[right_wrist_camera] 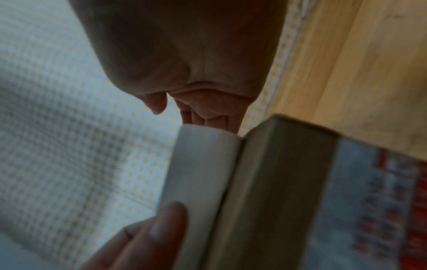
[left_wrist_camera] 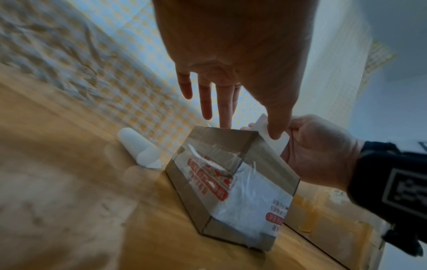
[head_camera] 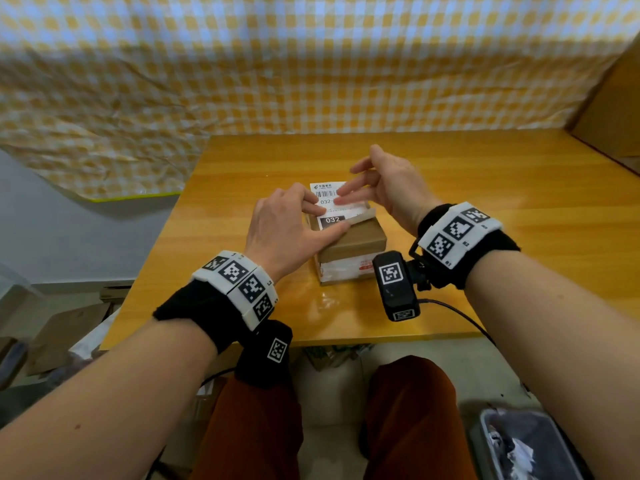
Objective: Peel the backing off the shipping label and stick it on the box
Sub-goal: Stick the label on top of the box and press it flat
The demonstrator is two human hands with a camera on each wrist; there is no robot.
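Observation:
A small brown cardboard box [head_camera: 356, 240] stands in the middle of the wooden table [head_camera: 485, 188]. The white shipping label [head_camera: 327, 197], with a barcode and "032", lies across the box top and overhangs its far edge; its right edge curls up. My left hand [head_camera: 294, 220] rests flat on the label's left side, thumb stretched along its near edge. My right hand [head_camera: 384, 188] lays straight fingers on the label's right part. The left wrist view shows the box [left_wrist_camera: 231, 182], the left hand [left_wrist_camera: 231, 54], the right hand [left_wrist_camera: 318, 151] and a rolled white backing [left_wrist_camera: 138, 148] beside the box.
A yellow checked cloth [head_camera: 311, 64] hangs behind the table. A large cardboard box [head_camera: 613, 98] stands at the back right. A bin with crumpled paper [head_camera: 519, 448] sits on the floor at the lower right, and flat cardboard [head_camera: 62, 327] lies on the floor at the left.

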